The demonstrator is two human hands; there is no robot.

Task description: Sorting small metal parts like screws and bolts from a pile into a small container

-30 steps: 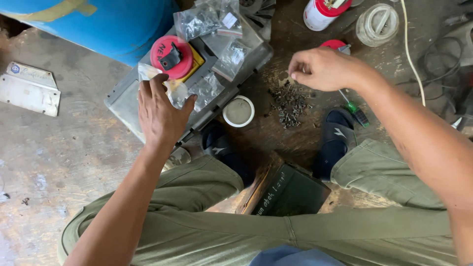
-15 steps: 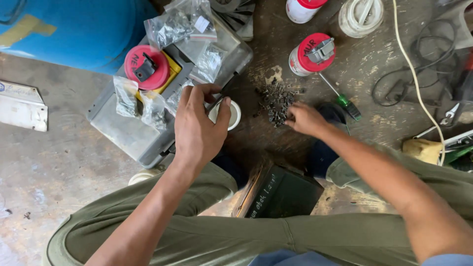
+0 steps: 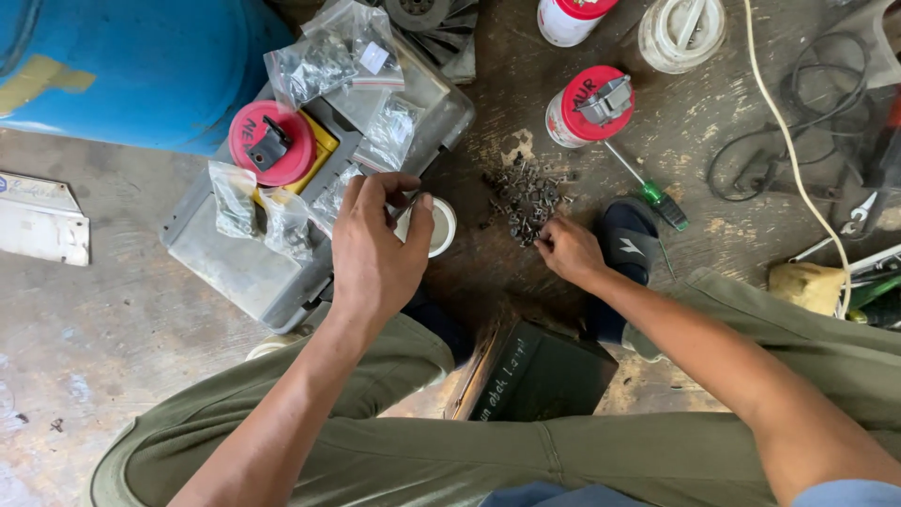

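Note:
My left hand point(image 3: 375, 249) curls around a small white round cup point(image 3: 439, 225) on the floor, thumb on its rim and fingers bent over its far left side. To the right lies a pile of small dark screws point(image 3: 524, 192) on the stained floor. My right hand point(image 3: 568, 249) rests at the near edge of that pile with its fingertips pinched together. Whether a screw sits between them is hidden. Both forearms reach out over my olive-trousered knees.
A grey tool case point(image 3: 225, 272) at left carries plastic bags of hardware point(image 3: 314, 61) and a red disc point(image 3: 272, 145). Around it are a blue drum point(image 3: 122, 66), a red-lidded jar point(image 3: 591, 108), a green-handled screwdriver point(image 3: 657, 197), a white cable point(image 3: 798, 169) and a dark box point(image 3: 535, 376).
My right hand has come down from a raised pinch to the screw pile. My left hand has moved from the bags on the case to the white cup.

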